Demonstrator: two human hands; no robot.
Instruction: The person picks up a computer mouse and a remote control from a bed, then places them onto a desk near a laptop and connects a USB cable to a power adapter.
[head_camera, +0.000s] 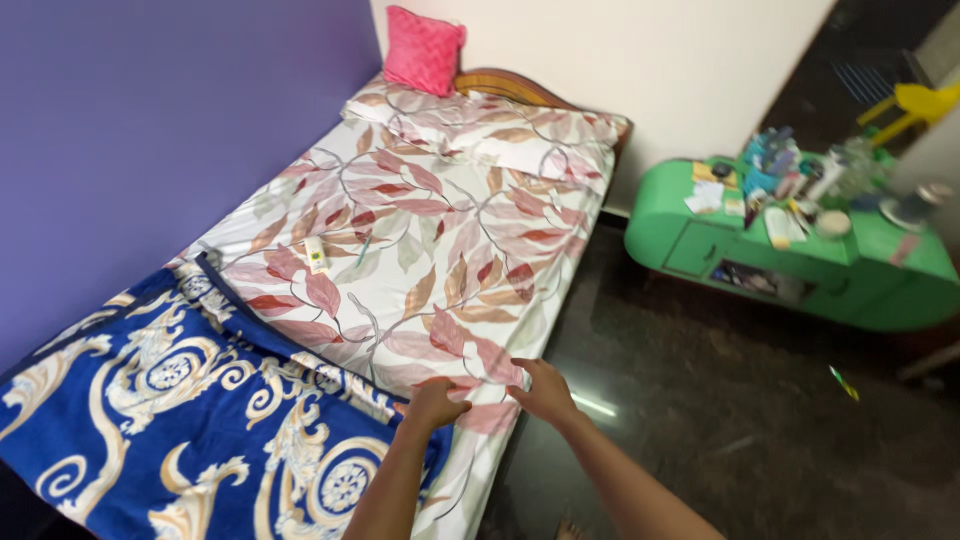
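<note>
My left hand (434, 402) and my right hand (541, 389) rest side by side on the near edge of a white bed sheet (440, 240) printed with red and tan leaves. Both press flat on the sheet at the side of the bed, fingers close together, and I cannot tell whether they pinch the cloth. A blue blanket (170, 400) with cream and gold scrolls covers the near end of the bed, and its edge lies just left of my left hand. A small white and green packet (316, 255) lies on the sheet.
Two leaf-print pillows (480, 125) and a pink cushion (424, 48) sit at the head of the bed. A purple wall runs along the left. A green cabinet (700, 235) crowded with bottles and papers stands at the right on a dark polished floor (720, 400).
</note>
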